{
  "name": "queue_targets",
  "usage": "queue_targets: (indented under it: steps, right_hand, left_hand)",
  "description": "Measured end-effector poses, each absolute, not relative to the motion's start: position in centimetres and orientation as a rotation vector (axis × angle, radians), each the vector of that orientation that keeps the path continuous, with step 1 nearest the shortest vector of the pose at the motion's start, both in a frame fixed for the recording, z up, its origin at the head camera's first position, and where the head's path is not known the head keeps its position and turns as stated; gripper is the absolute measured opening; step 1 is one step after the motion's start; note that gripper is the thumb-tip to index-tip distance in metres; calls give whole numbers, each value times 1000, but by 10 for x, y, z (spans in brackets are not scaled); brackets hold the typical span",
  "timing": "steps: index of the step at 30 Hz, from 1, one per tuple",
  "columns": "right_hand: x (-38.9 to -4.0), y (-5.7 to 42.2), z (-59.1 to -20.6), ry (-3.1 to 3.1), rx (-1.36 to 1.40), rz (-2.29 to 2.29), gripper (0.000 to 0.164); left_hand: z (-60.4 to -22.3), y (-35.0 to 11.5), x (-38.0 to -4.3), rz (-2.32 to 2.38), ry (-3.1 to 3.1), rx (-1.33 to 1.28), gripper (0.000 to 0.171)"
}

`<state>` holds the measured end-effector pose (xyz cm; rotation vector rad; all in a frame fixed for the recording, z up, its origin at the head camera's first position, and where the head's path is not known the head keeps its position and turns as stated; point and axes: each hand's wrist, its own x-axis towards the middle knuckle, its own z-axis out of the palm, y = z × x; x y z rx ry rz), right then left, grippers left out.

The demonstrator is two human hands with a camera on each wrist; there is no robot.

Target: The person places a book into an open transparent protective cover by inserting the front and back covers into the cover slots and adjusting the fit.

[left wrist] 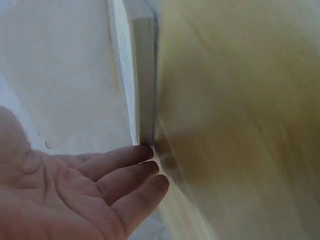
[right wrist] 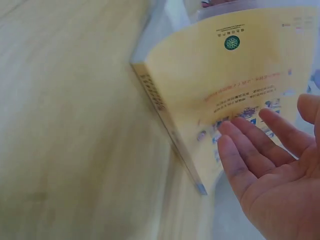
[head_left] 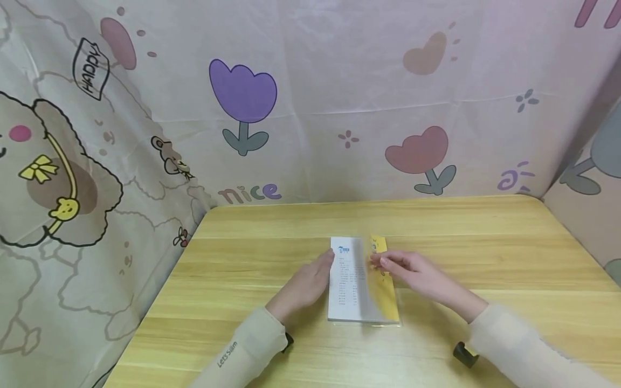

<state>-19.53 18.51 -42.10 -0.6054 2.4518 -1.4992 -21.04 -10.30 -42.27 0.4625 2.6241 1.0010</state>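
Note:
A book (head_left: 345, 285) in a clear plastic jacket lies on the table, a white page with printed lines facing up. Its yellow cover (head_left: 386, 299) rises blurred and curved along the right side. My left hand (head_left: 308, 280) rests at the book's left edge; in the left wrist view its extended fingertips touch the page block (left wrist: 145, 80) near a corner. My right hand (head_left: 412, 269) is against the yellow cover. The right wrist view shows its fingers (right wrist: 245, 162) loosely extended on the cover's printed outside, with the spine (right wrist: 165, 120) beyond them.
The wooden table (head_left: 252, 248) carries the book near its middle. A patterned cloth (head_left: 315, 81) hangs behind the table and down its left and right sides. Dark devices (head_left: 466, 354) are worn at both wrists.

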Motion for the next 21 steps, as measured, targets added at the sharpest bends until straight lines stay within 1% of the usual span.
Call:
queue_targets:
  steps: [8,13,16,21]
  right_hand:
    - [-189,172,-429,2531,-634,-1288,41]
    - [-182,169,-431,2605,-769,-1125,36]
    - [-176,168,-432,2639,-845,-1026,35]
    - [-170,164,-435,2655,-834,-907,42]
  left_hand:
    - [-427,-106,-214,1058,2623,467,75]
    - [-429,-107,-214,1017,2622,503,65]
    - [-430,-108,-213,986,2621,542,65]
    - [-431,-109,-211,848,2677,532,61]
